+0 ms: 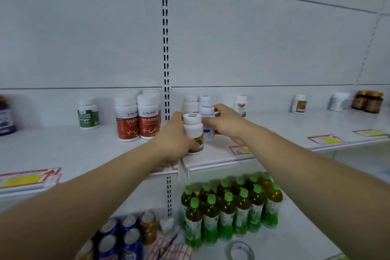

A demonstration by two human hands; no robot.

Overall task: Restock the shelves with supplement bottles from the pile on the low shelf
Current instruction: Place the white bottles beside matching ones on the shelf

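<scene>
A: Down low first: blue cans [118, 238] and green-capped tea bottles [228, 211] packed on the lower shelf, nearest of all. No sign of the supplement pile anywhere in view.

B: Right, and up past the forearms now. Left hand [171, 139] wrapped round a white supplement bottle [193, 135], fingers curled about its lower half, base resting on or barely above the upper shelf [211, 154], close to the front lip. Held low, probably to keep the label facing out while setting it straight.

A: Just beside it, right hand [225, 122] closed on a second white bottle [207, 124], thumb across the near face, fingers hidden round the far side. Standing upright on the shelf, touching or nearly touching the first one.

B: Looks like lining the pair up front to back, in file with the small white bottles [195, 102] behind.

A: Further left, two red-labelled bottles [138, 120] side by side, then a green-labelled one [88, 114]. Off right, single bottles spaced well apart, amber jars [368, 101] at the far end.

B: Plenty of gaps left along that row. Early going, by the look of it.
</scene>
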